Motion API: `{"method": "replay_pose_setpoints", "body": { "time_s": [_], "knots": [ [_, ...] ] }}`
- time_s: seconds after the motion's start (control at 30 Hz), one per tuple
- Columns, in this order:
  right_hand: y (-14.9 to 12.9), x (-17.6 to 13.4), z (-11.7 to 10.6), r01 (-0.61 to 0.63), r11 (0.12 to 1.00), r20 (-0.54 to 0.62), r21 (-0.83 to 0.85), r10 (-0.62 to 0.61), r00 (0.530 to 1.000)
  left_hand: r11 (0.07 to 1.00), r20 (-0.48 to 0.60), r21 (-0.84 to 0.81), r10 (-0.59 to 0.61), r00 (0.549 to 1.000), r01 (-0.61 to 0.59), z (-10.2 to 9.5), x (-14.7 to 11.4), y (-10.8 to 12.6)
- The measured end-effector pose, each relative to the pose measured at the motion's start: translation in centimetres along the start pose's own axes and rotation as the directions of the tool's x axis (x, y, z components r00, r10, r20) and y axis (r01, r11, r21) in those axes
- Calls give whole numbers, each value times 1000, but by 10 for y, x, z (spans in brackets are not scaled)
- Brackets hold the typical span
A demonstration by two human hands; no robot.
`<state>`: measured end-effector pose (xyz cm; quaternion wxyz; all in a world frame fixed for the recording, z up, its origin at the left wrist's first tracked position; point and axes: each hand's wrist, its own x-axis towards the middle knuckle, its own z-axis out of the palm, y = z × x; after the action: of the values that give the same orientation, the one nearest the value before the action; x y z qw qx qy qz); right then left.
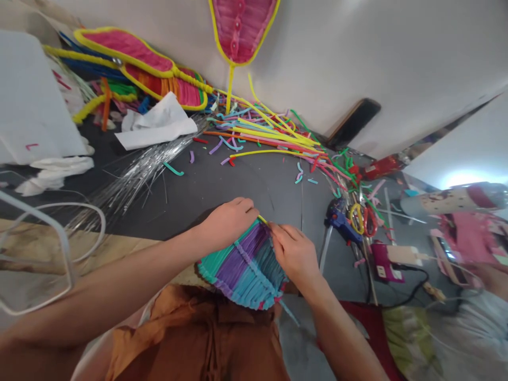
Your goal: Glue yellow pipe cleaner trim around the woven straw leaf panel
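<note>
A rounded panel made of pipe cleaners (244, 267), with bands of green, purple and blue, lies at the table's near edge above my lap. A short length of yellow pipe cleaner (263, 220) shows along its far edge, between my two hands. My left hand (234, 222) is closed at the panel's upper left edge, by one end of the yellow length. At the other end my right hand (293, 251) pinches the yellow pipe cleaner, its fingers against the panel's right edge. My fingertips are partly hidden. A blue stem (291, 313) sticks out below the panel.
Loose pipe cleaners (273, 135) and cut bits lie toward the wall. Thin metal wires (146, 169) spread at left beside crumpled paper (159, 124). At right are a glue gun (342, 222), scissors (363, 219), a purple power strip (387, 263) and a leaning phone (355, 121).
</note>
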<state>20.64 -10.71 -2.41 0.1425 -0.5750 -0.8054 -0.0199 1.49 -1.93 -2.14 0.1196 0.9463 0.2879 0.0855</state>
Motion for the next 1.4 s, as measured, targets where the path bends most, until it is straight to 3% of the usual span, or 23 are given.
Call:
{"method": "replay_pose_setpoints", "body": {
  "time_s": [0.3,0.47,0.77,1.07,1.4],
  "knots": [
    [-10,-4,-2,-27,999,58,-35,29,998,1000,-13,11,18,1000,-18,-1,-1,0],
    [-11,-5,0,-22,999,64,-49,26,998,1000,55,30,-9,998,7,-3,0,2],
    [-14,-5,2,-22,997,60,-76,26,998,977,16,207,47,999,-49,-2,-7,9],
    [-13,-8,0,-75,997,45,34,73,996,968,24,247,49,999,-54,-3,-7,14],
    [-15,-34,-13,-143,983,-38,120,148,988,948,48,283,135,990,-144,-4,-7,14]
  ]
}}
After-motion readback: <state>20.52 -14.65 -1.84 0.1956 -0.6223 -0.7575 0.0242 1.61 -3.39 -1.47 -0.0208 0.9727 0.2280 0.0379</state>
